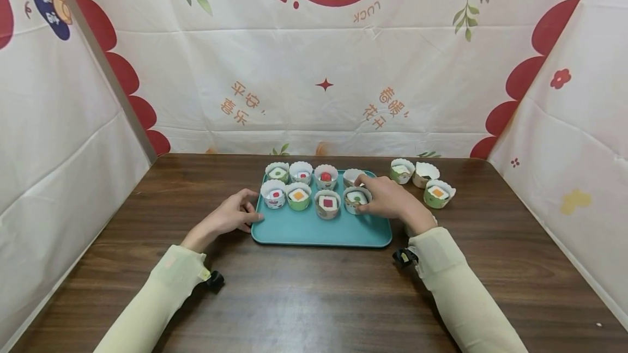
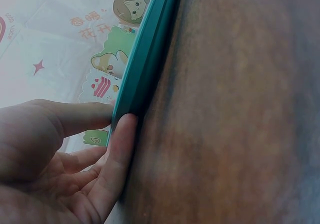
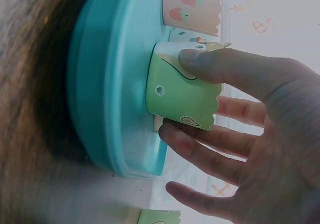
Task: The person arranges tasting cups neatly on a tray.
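Note:
A turquoise tray [image 1: 319, 232] lies on the table with several paper cups in two rows, each front-row cup holding a small white cake-like piece with a coloured top. My left hand [image 1: 230, 213] grips the tray's left edge; in the left wrist view its thumb lies over the rim [image 2: 145, 54] and a finger presses the outer side. At the right end of the front row my right hand [image 1: 390, 199] pinches a paper cup [image 1: 354, 207] between thumb and fingers. The right wrist view shows this cup [image 3: 185, 97] as green with an avocado print, standing on the tray.
Three more paper cups stand on the table right of the tray, the nearest a green one [image 1: 435, 200] with an orange-topped piece. A printed white cloth [image 1: 304, 59] hangs behind the table [image 1: 294, 293] and along both sides.

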{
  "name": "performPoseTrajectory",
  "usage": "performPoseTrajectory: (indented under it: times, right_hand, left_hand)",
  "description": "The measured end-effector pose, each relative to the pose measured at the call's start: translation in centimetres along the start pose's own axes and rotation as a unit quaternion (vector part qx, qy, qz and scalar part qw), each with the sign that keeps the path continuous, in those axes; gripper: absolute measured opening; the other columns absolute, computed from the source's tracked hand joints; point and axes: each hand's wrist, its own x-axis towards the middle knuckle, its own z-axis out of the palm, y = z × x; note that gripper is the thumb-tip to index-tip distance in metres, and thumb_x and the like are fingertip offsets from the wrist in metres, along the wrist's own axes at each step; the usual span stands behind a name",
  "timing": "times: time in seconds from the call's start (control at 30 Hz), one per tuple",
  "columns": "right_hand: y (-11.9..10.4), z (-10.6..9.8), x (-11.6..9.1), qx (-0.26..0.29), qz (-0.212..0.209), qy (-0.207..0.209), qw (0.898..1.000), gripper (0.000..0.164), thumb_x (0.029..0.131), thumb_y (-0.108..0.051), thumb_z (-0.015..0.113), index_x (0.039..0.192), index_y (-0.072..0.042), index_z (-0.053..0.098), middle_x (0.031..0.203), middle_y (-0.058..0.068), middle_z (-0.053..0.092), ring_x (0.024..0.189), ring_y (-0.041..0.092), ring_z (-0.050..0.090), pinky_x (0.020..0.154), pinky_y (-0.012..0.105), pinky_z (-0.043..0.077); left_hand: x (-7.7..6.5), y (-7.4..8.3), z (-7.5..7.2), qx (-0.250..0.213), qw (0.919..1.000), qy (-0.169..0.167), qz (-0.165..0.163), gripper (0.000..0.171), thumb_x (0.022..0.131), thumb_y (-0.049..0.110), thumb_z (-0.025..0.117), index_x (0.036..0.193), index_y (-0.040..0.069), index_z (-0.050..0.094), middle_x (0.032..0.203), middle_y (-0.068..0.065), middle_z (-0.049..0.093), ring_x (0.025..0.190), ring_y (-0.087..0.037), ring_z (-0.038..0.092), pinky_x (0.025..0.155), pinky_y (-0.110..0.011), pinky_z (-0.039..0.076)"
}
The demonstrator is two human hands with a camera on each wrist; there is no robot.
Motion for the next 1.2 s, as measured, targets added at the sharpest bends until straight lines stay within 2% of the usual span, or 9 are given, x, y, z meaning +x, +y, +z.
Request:
performPoseTrajectory:
  times: [0.77, 0.97, 1.1, 1.2]
  right_hand:
    - [-0.2, -0.2, -0.2, 0.005, 0.002, 0.000, 1.000, 0.059, 0.090, -0.027, 0.081, 0.140, -0.010, 0.055, 0.123, 0.017, 0.070, 0.095, 0.024, 0.064, 0.079, 0.041, 0.052]
    - [0.1, -1.0, -0.6, 0.028, 0.011, -0.007, 1.000, 0.068, 0.090, -0.036, 0.081, 0.145, -0.009, 0.052, 0.123, 0.018, 0.070, 0.094, 0.024, 0.067, 0.080, 0.042, 0.057]
    - [0.5, -1.9, -0.9, 0.042, 0.014, 0.010, 0.999, 0.065, 0.093, -0.042, 0.076, 0.142, -0.006, 0.055, 0.121, 0.019, 0.071, 0.101, 0.029, 0.071, 0.084, 0.046, 0.060]
    - [0.9, -2.6, -1.3, 0.051, 0.022, 0.031, 0.998, 0.059, 0.095, -0.041, 0.074, 0.139, -0.006, 0.057, 0.120, 0.019, 0.071, 0.105, 0.032, 0.070, 0.086, 0.049, 0.060]
  left_hand:
    - [-0.1, 0.3, 0.0, 0.001, 1.0000, -0.004, 0.005, 0.066, 0.096, 0.011, 0.072, 0.151, -0.003, 0.038, 0.094, -0.012, 0.058, 0.080, -0.018, 0.062, 0.070, -0.035, 0.065]
    - [-0.1, 0.3, 0.1, 0.000, 1.0000, -0.005, 0.006, 0.067, 0.096, 0.012, 0.072, 0.152, -0.003, 0.037, 0.095, -0.012, 0.058, 0.081, -0.018, 0.062, 0.071, -0.036, 0.065]
    - [-0.1, 0.2, 0.1, 0.001, 0.9999, -0.006, 0.008, 0.067, 0.096, 0.012, 0.072, 0.151, -0.003, 0.037, 0.095, -0.012, 0.058, 0.081, -0.018, 0.062, 0.071, -0.036, 0.065]
    - [-0.1, 0.2, 0.1, 0.002, 1.0000, -0.005, 0.004, 0.066, 0.096, 0.012, 0.072, 0.151, -0.003, 0.038, 0.095, -0.012, 0.058, 0.081, -0.018, 0.062, 0.071, -0.035, 0.065]
